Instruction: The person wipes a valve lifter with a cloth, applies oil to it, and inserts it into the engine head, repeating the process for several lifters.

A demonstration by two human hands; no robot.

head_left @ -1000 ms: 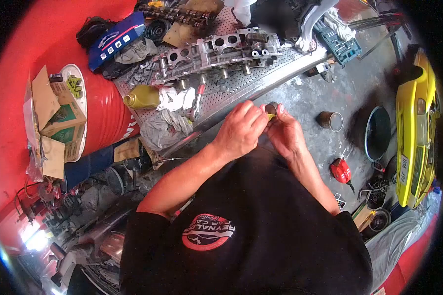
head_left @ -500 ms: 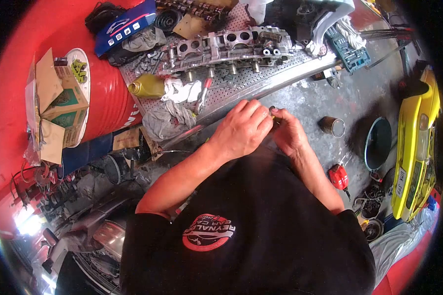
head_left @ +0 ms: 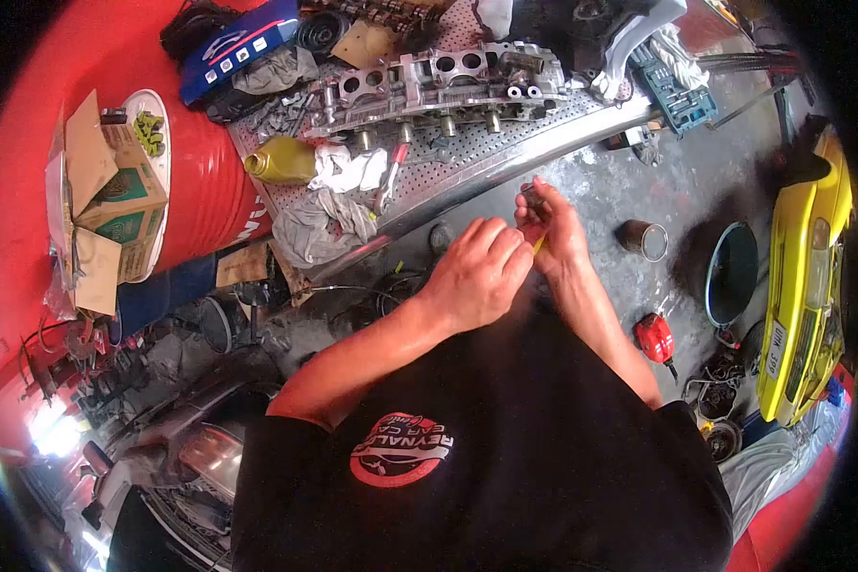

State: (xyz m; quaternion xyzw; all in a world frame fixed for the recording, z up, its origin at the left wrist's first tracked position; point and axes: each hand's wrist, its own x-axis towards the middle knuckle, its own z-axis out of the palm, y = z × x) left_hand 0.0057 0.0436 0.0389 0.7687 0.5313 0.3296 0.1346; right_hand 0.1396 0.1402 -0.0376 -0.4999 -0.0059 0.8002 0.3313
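My right hand (head_left: 555, 234) pinches a small dark metal part (head_left: 531, 197) between its fingertips, held just in front of the perforated metal bench (head_left: 467, 172). My left hand (head_left: 477, 270) is curled close beside it, fingers folded, with a thin yellow-handled tool (head_left: 540, 244) showing between the two hands. On the bench lies a grey aluminium cylinder head (head_left: 429, 86) with several round bores, well beyond both hands. My black shirt fills the lower view.
A yellow oil bottle (head_left: 278, 160) and white rags (head_left: 338, 172) lie on the bench. A red drum (head_left: 205, 191) carries cardboard boxes (head_left: 114, 205). A tin can (head_left: 643, 238), a dark basin (head_left: 731, 267), a red tool (head_left: 656, 336) and a yellow car body (head_left: 808, 276) are on the floor.
My left hand has dropped lower and drawn back from the small part. My right hand has risen slightly toward the bench edge, still pinching the part. The view tilted a little.
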